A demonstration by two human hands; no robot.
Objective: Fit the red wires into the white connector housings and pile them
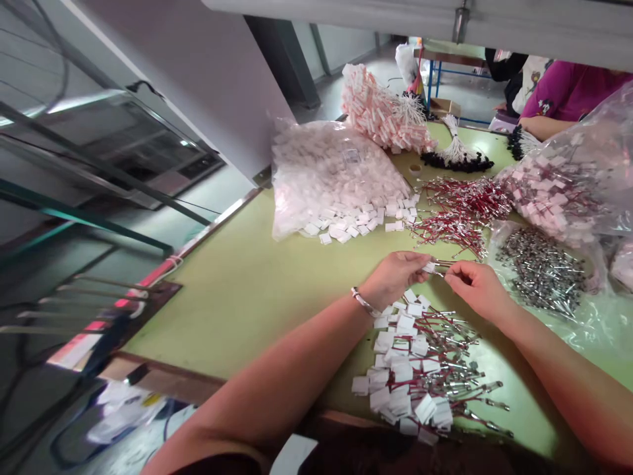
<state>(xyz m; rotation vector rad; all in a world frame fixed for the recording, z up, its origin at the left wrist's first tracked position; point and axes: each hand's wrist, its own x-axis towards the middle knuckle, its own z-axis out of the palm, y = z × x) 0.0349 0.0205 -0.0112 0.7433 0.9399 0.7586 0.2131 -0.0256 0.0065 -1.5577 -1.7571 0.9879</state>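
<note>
While dark metal rods (84, 300) jut at the far left, beside the edge of a pale green tabletop (232, 290), a white plastic bag (116, 412) lies below that edge. Farther right on the table, a large clear bag (283, 191) full of white pieces rests on its side, and loose white connectors (346, 227) spill out along its near side. Behind it stands a bulky heap of pink-and-white parts (376, 109). The left hand (401, 272), a bracelet (364, 302) on its wrist, has thumb and fingers closed on a small white connector (429, 267), held just above the table near the middle. Below that hand spreads a pile of white connectors fitted with red leads (400, 359), their metal ends pointing right. Thin leads (442, 263) bridge the two hands; exactly how they join the connector is too small to tell. Beyond lie white wires with black ends (455, 152) and, nearer, loose red leads (459, 211). The right hand (475, 284) pinches a thin lead between thumb and forefinger, its other fingers curled. Right of it, small grey metal parts (541, 270) lie on clear plastic (591, 326). Behind them, another person's purple sleeve (554, 89) shows beside a big clear bag (610, 138) of white connectors with red leads.
</note>
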